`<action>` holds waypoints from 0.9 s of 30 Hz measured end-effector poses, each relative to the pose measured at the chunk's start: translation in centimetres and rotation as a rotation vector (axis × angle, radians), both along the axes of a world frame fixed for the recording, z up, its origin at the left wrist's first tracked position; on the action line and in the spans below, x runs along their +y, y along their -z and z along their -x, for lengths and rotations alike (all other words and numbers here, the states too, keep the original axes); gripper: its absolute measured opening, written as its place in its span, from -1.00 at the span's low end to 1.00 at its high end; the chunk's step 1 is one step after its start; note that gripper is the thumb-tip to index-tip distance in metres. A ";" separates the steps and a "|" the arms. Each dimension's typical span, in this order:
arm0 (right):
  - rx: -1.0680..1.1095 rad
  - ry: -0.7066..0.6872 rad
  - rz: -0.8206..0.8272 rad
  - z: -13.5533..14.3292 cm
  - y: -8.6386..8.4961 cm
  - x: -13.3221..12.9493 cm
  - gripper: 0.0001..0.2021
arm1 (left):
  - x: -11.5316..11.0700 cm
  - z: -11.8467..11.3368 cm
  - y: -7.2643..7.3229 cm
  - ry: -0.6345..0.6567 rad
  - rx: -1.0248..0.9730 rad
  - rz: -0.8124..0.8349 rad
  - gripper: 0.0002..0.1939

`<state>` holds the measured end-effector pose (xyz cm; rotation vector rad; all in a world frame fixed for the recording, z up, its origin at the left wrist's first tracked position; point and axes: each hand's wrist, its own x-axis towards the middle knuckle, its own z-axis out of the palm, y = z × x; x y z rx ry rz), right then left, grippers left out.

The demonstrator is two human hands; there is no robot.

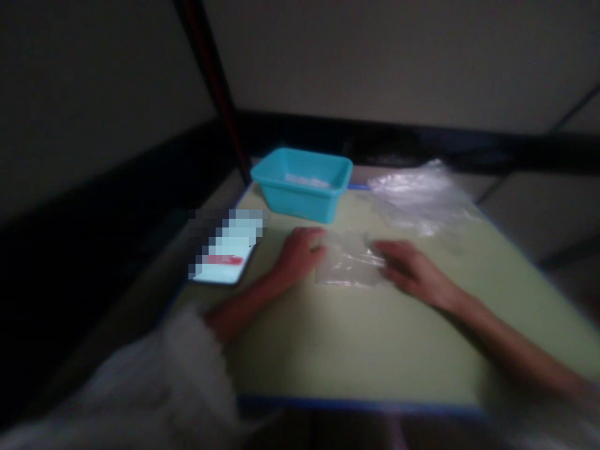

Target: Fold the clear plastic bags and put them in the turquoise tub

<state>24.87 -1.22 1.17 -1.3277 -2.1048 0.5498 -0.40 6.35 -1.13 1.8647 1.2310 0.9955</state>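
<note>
A small clear plastic bag (349,265) lies nearly flat on the pale green tabletop, its shiny creases catching light. My left hand (300,253) grips its left edge, fingers curled and thumb towards the bag. At the opposite edge, my right hand (412,269) has its fingers and thumb on the plastic, holding that side. Blur hides exactly how the fingertips meet the plastic.
Behind my hands stands a turquoise basket (300,200) with something whitish inside. A crumpled pile of clear plastic (422,194) lies at the back right. A lit phone or tablet (229,256) is at the table's left edge. Blue edging (356,405) borders the table.
</note>
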 end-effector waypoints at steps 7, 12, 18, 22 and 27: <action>0.044 0.054 0.057 0.1 -0.1 -0.3 -0.66 | -0.5 0.1 0.1 0.025 0.015 -0.054 -0.69; 0.153 0.186 0.236 -0.1 -0.6 -0.5 -0.69 | -0.9 -0.1 -0.3 0.049 0.082 -0.150 -0.67; 0.445 0.180 0.378 -0.2 -0.4 -0.1 -0.60 | -2.1 -0.2 -0.5 0.337 0.240 -0.307 -0.61; 0.565 0.159 0.425 -0.2 -0.2 0.0 -0.52 | -2.5 -0.2 -0.6 0.492 0.434 -0.431 -0.56; 0.545 0.142 0.448 0.0 -0.8 -0.2 -0.52 | -2.7 -0.1 -0.4 0.589 0.584 -0.509 -0.52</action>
